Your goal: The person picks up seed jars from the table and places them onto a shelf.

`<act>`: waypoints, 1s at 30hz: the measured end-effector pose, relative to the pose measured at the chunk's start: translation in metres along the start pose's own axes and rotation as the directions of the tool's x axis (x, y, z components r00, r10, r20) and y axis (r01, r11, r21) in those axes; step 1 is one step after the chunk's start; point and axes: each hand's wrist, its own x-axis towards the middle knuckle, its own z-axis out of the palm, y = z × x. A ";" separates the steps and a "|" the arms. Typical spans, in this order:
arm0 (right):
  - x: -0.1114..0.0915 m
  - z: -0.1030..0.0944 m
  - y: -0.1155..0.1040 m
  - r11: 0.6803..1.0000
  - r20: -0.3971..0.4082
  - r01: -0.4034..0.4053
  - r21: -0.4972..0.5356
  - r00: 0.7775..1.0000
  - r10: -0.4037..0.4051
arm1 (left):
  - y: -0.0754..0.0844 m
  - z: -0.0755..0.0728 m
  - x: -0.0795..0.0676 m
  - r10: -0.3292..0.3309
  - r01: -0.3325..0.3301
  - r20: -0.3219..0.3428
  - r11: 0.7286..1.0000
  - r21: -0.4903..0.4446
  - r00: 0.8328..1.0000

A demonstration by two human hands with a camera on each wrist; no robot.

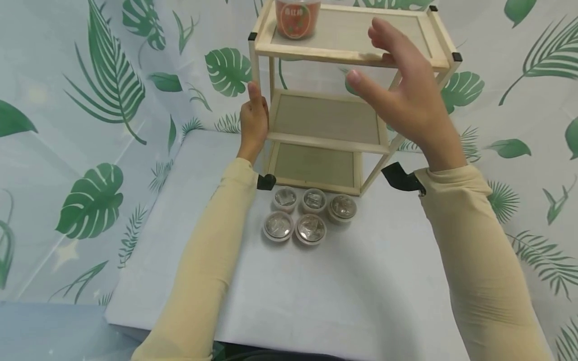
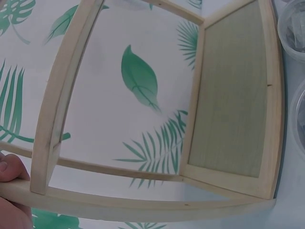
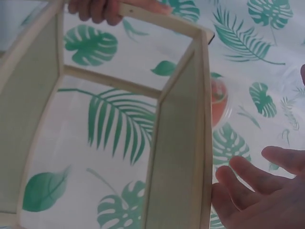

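Note:
A three-tier wooden shelf (image 1: 325, 145) with pale panels stands at the back of the white table. My left hand (image 1: 254, 123) grips its left front post near the middle tier; fingers curled round the wood show in the right wrist view. My right hand (image 1: 413, 100) is at the top tier's front right, fingers spread and nothing held. In the right wrist view its fingertips (image 3: 221, 191) lie right by the top board's edge. On the top tier, toward the left, sits a red printed cup (image 1: 296, 20), partly cut off by the frame.
Several small round tubs with clear lids (image 1: 311, 229) stand in two rows in front of the shelf's bottom tier (image 1: 316, 165). The table (image 1: 289, 301) is covered in white cloth. Leaf-printed fabric (image 1: 104, 90) hangs behind and at the sides.

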 end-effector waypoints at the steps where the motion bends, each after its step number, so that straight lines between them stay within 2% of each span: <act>1: -0.002 0.000 0.001 1.000 -0.012 0.011 0.008 1.000 -0.011 | 0.000 0.000 0.000 -0.002 0.002 0.001 1.000 -0.001 1.000; 9: -0.019 0.003 0.005 0.993 -0.079 0.108 0.042 0.991 -0.105 | 0.001 0.004 0.000 -0.003 0.003 0.009 1.000 0.006 1.000; 13: -0.030 0.008 0.009 0.993 -0.091 0.099 0.062 0.991 -0.093 | 0.002 0.004 0.002 0.007 -0.007 0.008 1.000 0.000 1.000; 20: -0.045 0.023 0.019 0.986 -0.091 0.127 0.104 0.989 -0.118 | 0.003 0.000 0.002 0.016 -0.016 -0.001 1.000 -0.023 1.000; 26: -0.054 0.031 0.025 0.988 -0.074 0.104 0.113 0.993 -0.096 | 0.001 0.000 0.003 0.013 -0.013 0.008 0.999 -0.039 1.000; 30: -0.064 0.039 0.030 0.990 -0.053 0.054 0.133 0.997 -0.047 | -0.001 0.001 0.002 0.009 -0.009 0.006 0.999 -0.039 1.000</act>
